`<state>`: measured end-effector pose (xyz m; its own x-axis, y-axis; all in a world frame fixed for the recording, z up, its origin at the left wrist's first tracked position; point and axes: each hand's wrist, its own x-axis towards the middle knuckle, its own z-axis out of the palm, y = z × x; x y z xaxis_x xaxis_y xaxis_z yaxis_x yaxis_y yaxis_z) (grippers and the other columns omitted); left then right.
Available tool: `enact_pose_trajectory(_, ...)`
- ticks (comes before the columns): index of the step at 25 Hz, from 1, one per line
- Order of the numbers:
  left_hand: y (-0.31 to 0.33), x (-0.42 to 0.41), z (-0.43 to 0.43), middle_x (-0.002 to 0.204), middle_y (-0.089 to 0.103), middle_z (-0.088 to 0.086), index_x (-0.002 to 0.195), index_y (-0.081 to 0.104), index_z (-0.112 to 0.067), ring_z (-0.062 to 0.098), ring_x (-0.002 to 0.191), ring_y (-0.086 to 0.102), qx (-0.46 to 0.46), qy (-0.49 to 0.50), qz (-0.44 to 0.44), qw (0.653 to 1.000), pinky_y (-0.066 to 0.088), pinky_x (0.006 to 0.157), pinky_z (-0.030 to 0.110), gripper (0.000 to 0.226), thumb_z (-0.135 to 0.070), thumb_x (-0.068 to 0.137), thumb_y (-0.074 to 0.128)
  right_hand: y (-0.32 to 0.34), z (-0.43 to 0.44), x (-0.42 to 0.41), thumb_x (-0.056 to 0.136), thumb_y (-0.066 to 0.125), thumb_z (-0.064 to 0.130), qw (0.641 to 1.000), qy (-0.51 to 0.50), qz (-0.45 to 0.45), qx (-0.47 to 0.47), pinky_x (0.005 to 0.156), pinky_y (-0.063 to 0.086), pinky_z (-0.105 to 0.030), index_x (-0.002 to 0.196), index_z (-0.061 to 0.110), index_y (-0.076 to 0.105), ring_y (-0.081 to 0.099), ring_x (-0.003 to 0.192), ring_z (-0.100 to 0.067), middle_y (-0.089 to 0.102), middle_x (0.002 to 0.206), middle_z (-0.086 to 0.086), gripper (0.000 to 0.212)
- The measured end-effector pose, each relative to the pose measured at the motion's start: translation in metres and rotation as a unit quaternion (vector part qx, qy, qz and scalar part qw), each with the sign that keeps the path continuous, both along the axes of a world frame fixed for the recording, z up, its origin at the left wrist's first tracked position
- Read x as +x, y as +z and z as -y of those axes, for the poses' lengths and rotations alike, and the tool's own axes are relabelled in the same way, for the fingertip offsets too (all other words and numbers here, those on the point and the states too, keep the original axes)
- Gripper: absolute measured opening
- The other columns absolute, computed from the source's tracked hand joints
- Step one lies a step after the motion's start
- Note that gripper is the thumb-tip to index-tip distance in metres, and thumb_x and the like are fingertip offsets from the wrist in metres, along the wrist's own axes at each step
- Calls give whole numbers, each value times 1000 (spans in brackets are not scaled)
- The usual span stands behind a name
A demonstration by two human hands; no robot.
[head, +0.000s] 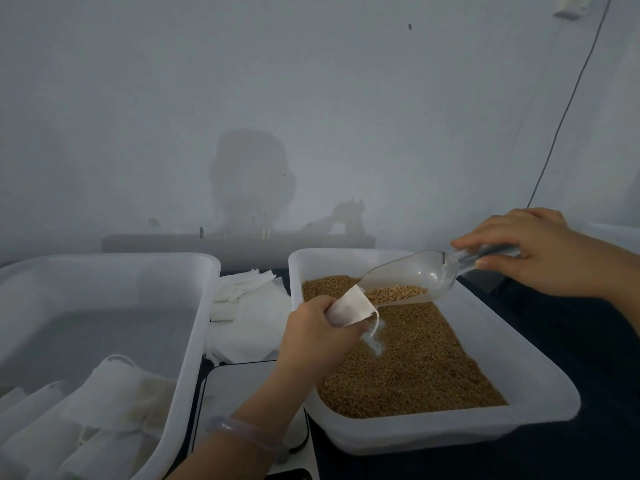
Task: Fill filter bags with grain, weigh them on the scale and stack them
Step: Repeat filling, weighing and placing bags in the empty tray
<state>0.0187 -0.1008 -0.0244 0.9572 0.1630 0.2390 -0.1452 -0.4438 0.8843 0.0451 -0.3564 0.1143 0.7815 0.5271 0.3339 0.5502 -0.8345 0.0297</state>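
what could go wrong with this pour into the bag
1. The mouth of the filter bag looks narrow beside the scoop, so grain may miss it, though spill would likely land in the grain tray.
2. The left hand pinches the bag from one side only, so its mouth could fold shut while filling.

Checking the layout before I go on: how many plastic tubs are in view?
2. The left tub holds stacked filter bags; the right tub holds the grain. Any others would be outside the frame.
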Motion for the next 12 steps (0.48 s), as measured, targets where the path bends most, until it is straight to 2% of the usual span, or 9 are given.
enact_pose_trajectory(3,-1,0,0,76,62,-7,77,59,-28,6,62,59,-26,1,8,1000,42,42,12,24,-42,68,76,-7,7,3,86,62,29,999,3,-36,36,101,31,-34,102,59,51,52,101,0,58,102,30,35)
enact_pose_trajectory(5,0,-1,1,75,63,-8,78,59,-30,4,61,59,-46,0,20,999,41,43,11,21,-40,69,75,-15,13,5,86,63,26,991,-5,-98,94,92,39,-27,101,56,53,54,100,6,59,105,28,35)
enact_pose_trajectory(7,3,-3,1,76,64,-9,80,59,-33,3,60,60,-80,-2,29,996,44,46,13,17,-36,72,73,-27,18,7,88,62,24,975,-27,-171,136,86,39,-20,100,54,54,51,97,14,58,105,29,33)
enact_pose_trajectory(10,12,-8,-3,77,65,-2,89,61,-27,13,61,60,-156,-26,19,987,50,52,27,4,-29,86,63,-60,18,12,90,59,26,963,-83,-221,130,81,40,-18,111,39,57,51,97,9,56,106,23,25)
enact_pose_trajectory(12,20,-15,-12,80,68,4,95,62,-21,20,69,61,-228,-65,-2,972,53,63,37,14,-29,95,51,-90,10,13,91,58,30,957,-114,-246,101,79,44,-19,111,32,54,53,96,3,56,107,16,21)
